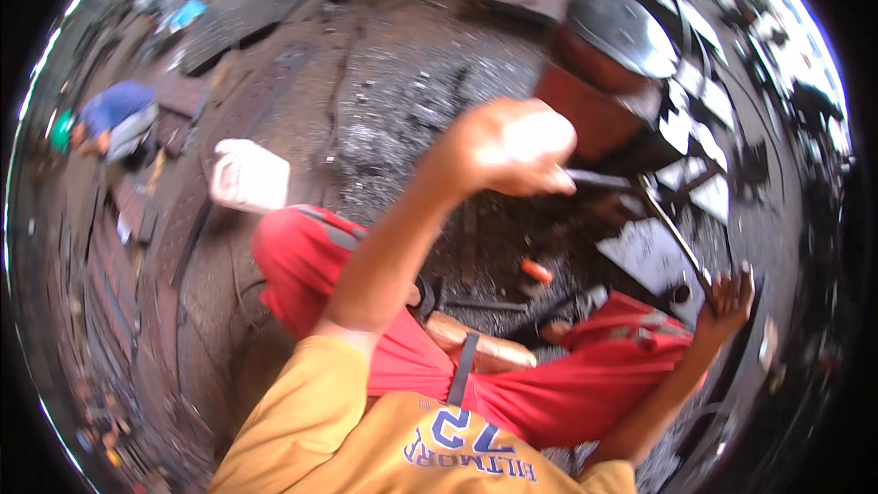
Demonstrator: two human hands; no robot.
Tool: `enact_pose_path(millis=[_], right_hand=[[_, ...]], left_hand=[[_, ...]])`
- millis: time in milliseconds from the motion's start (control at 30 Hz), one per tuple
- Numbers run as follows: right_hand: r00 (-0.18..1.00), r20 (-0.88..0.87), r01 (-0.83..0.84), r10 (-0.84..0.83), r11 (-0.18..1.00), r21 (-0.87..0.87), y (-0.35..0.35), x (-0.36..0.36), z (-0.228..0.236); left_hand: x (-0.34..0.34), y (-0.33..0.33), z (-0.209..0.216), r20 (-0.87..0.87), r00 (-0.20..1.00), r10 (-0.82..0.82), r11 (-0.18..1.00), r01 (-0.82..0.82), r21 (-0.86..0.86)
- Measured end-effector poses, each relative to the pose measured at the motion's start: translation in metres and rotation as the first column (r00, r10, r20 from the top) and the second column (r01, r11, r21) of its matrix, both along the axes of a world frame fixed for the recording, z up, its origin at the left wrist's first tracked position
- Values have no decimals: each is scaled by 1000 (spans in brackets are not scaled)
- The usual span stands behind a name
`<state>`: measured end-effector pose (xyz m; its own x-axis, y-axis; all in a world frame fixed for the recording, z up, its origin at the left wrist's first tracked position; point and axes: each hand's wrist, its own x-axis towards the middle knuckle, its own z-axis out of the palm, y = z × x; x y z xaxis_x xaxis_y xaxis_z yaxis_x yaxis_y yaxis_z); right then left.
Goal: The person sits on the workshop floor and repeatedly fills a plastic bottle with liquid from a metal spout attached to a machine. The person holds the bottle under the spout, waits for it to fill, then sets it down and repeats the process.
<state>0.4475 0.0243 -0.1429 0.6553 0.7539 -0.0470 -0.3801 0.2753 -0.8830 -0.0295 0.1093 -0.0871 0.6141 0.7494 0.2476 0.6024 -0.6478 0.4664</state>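
My left hand (517,146) is closed around one end of a dark bar-like handle (599,180), held out in front of my knees; the hand is blurred. The far end of that handle meets a thin, light metal rod (675,236), and I cannot tell whether the two are joined or only touching. Slanting down to the right, the rod runs into my right hand (732,295), whose fingers close on its lower end beside my right knee. Below the rod lies a grey metal plate (645,252).
Ahead stands a reddish drum-like block with a shiny round metal top (622,32). A white jug (249,174) is by my left knee. An orange-red piece (537,271) lies on the dark, littered ground between my legs. Another person (123,123) crouches at far left.
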Motion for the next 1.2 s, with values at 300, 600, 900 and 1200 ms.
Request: enact_pose_path(millis=[300,600,900,1200], right_hand=[[942,59,-335,330,930,151,-13,14,10],[978,183,-106,101,994,20,-10,9,-3],[4,997,-219,72,973,-69,-29,-169,-35],[-45,556,-631,830,408,-660,-10,-377,-277]], left_hand=[[22,-7,45,-126,992,-25,985,3,-171],[8,-1,38,-88,994,-63,973,41,-226],[35,-12,90,-343,939,-6,892,-150,-426],[17,-10,55,-195,981,-10,979,-30,-200]])
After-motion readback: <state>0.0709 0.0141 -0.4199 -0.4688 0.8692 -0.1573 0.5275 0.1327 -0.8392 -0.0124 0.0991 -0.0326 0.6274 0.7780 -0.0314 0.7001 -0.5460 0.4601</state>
